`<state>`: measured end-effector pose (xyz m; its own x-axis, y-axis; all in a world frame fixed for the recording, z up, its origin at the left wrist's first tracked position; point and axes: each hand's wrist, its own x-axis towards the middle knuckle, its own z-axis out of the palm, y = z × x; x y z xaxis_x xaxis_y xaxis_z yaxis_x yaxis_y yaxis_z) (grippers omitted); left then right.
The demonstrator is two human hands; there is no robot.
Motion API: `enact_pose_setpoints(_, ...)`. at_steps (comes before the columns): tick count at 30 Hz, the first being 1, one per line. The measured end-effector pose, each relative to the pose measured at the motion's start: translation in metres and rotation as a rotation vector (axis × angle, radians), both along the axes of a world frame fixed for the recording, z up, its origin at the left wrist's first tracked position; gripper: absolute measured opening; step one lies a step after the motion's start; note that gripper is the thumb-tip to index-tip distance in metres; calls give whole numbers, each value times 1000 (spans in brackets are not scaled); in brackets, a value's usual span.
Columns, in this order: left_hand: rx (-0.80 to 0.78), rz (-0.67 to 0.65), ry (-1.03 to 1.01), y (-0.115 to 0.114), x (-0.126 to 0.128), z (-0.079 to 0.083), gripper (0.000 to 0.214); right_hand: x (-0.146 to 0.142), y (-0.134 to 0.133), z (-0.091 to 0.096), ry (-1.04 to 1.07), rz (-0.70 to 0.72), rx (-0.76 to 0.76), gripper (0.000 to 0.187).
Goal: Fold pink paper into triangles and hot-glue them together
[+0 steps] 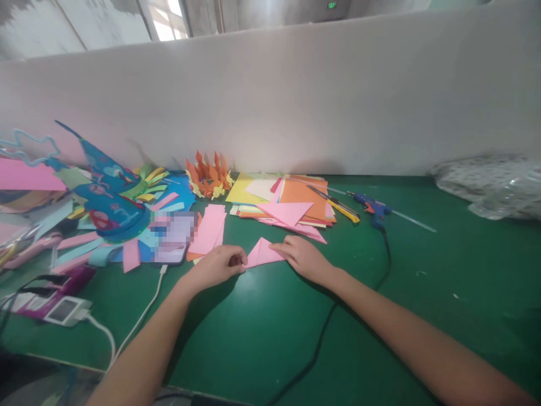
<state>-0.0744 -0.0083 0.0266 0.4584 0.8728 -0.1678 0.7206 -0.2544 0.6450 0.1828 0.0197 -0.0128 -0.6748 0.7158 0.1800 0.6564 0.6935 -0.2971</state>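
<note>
Head view: left hand (pixel 220 265) and right hand (pixel 302 256) pinch pink folded paper (pixel 262 254); phone (pixel 171 239) screen blurred.

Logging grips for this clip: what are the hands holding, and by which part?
The pink paper, lying on the table: the left hand pinches its left corner, the right hand presses down its right edge.

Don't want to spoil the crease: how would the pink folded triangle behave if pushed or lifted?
Probably light and floppy: the pink folded triangle looks like thin paper lying flat. It would likely slide easily on the smooth green table; the left hand and right hand touch its corners.
</note>
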Motion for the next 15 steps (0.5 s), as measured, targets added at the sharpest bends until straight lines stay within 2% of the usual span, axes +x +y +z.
enact_pose_setpoints(15, -21, -98, 36, 6, -13, -4, 16, -4, 0, 3, -28, -27, 10, 33)
